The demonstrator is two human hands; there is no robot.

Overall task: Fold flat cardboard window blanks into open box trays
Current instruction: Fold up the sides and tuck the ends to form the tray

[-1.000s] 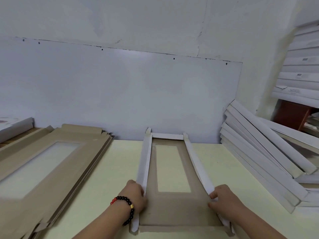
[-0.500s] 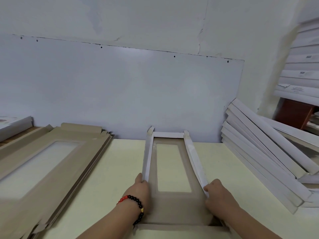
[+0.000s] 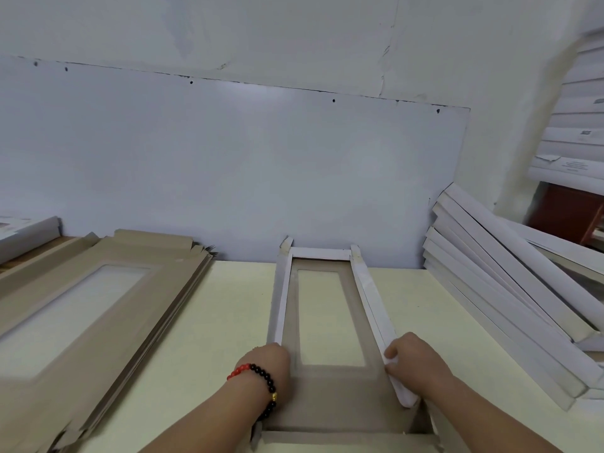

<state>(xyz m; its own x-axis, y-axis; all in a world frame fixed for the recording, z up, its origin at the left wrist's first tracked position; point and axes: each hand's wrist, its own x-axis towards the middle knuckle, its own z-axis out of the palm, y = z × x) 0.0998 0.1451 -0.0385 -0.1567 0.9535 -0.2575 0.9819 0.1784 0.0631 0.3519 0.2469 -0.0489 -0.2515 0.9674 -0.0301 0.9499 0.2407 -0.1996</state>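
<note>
I see the blank (image 3: 330, 322), matte brown card with a rectangular window, lying at the worktop's (image 3: 228, 305) centre, long white side flaps raised. My left hand (image 3: 271, 364) curls round the left flap's near end; my right hand (image 3: 415, 361) pinches the right flap. Flat blanks (image 3: 81, 305) stack at 9 o'clock; white folded trays (image 3: 510, 289) lean at 3 o'clock.

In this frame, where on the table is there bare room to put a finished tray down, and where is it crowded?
One bare strip of table lies between the blank stack on the left and the tray being folded. A narrower one lies between the tray and the leaning finished trays on the right. The left and right sides are crowded, and both hands, left and right, flank the tray's near end.
</note>
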